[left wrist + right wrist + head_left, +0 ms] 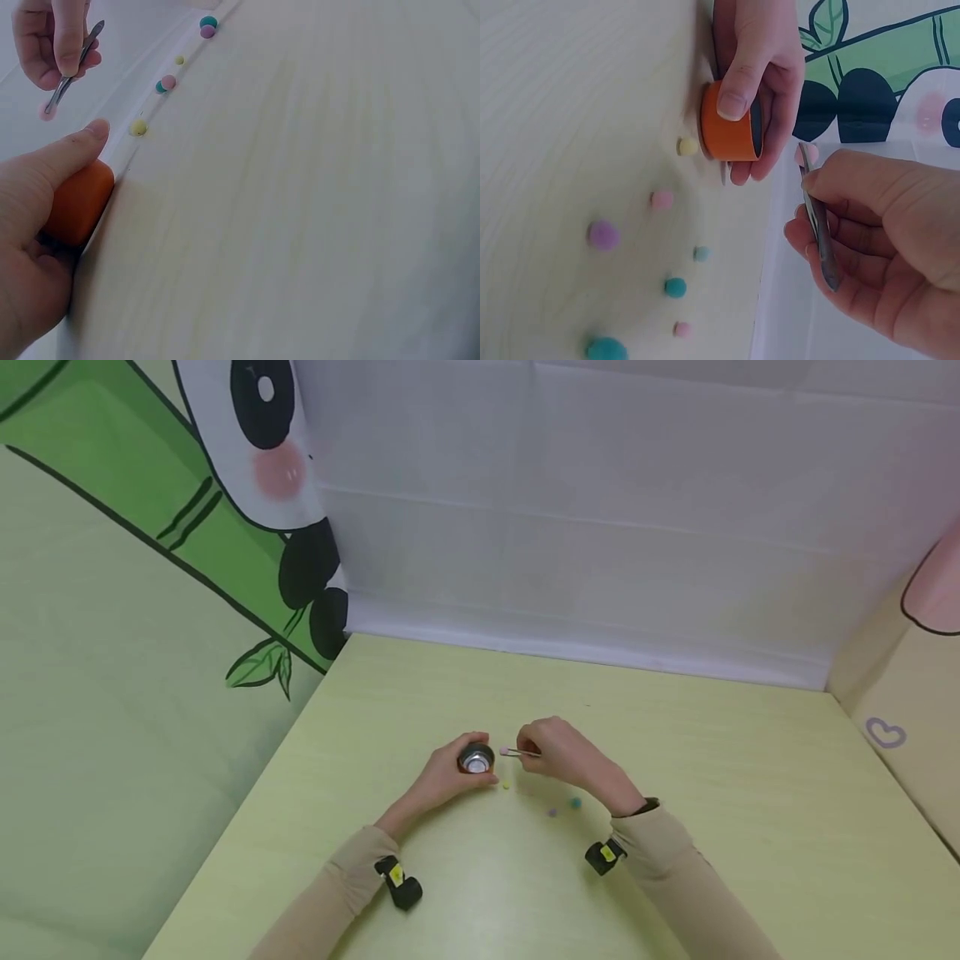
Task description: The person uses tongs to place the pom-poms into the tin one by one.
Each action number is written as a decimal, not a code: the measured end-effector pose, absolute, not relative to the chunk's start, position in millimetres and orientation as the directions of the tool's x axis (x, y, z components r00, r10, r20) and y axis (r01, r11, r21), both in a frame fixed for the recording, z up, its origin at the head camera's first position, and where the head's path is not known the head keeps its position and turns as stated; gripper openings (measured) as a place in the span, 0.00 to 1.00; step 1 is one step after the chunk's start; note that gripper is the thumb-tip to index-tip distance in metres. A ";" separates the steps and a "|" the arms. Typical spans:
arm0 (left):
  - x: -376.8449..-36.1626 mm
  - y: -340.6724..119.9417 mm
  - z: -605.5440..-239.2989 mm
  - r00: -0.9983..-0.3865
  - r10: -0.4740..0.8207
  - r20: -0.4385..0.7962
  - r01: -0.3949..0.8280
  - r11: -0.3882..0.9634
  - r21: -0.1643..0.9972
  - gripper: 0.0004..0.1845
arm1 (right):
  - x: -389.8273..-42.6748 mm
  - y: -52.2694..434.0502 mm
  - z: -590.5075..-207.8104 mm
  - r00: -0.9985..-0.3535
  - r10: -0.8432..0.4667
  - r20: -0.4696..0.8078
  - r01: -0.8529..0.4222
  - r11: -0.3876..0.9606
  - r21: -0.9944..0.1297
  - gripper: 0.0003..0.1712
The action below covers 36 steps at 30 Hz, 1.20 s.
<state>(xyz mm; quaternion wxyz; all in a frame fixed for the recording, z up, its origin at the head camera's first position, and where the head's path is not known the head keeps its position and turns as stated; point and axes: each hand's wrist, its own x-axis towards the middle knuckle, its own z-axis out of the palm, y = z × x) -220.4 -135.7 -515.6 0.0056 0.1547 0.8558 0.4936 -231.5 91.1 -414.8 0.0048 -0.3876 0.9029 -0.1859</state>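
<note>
My left hand [447, 770] grips a small orange cup [727, 124] that stands on the table, thumb on one side and fingers round the other. Seen from above in the head view, its inside is dark and shiny metal. My right hand [881, 232] pinches a pair of metal tweezers [821, 236], whose tips hold a pink pom-pom [807, 154]. In the head view this pom-pom is raised just to the right of the cup's rim. A yellow pom-pom [688, 146] lies on the table close to the cup.
Several more pom-poms lie on the table to the right of the cup: a purple one [604, 235], a large teal one [607, 349], a smaller teal one [675, 287] and pink ones [661, 199]. Behind the table [675, 735] hangs a white cloth [600, 527]; a printed green wall covering [150, 652] stands at left.
</note>
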 end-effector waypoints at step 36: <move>-225.1 -125.6 -516.7 -0.966 0.240 0.100 0.207 0.474 0.856 0.38 | -241.1 72.9 -407.6 -0.672 -0.734 0.102 -0.714 0.604 -0.356 0.03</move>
